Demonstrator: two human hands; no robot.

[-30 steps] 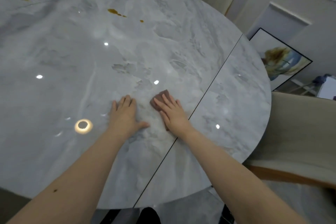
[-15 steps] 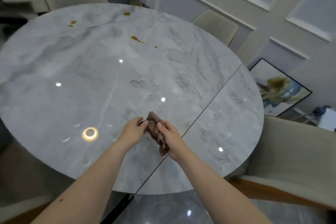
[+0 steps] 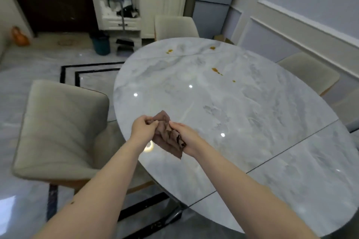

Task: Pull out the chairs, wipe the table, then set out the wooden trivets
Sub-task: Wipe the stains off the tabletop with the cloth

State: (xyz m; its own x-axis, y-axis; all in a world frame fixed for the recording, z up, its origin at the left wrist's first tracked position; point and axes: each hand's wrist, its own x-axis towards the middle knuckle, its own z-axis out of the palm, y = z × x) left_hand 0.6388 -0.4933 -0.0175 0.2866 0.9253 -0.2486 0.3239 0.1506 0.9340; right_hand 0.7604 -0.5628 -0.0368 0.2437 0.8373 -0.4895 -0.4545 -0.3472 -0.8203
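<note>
A crumpled brown cloth (image 3: 168, 136) hangs in the air above the near left part of the round grey marble table (image 3: 242, 106). My left hand (image 3: 142, 128) pinches its upper left corner. My right hand (image 3: 186, 139) holds its lower right side, fingers along the fabric. Orange-brown stains (image 3: 216, 70) mark the far part of the tabletop, with more near the far rim (image 3: 169, 51). No wooden trivets are in view.
A beige chair (image 3: 58, 128) stands pulled back at the left of the table. Another chair (image 3: 174, 27) is at the far side and one (image 3: 308, 72) at the right by the panelled wall. A white cabinet (image 3: 163, 0) and a teal bucket (image 3: 100, 43) stand beyond.
Both hands lifted off the table, taking the cloth up from the surface and bunching it between them. The view swung left and back, showing the left chair and the room behind.
</note>
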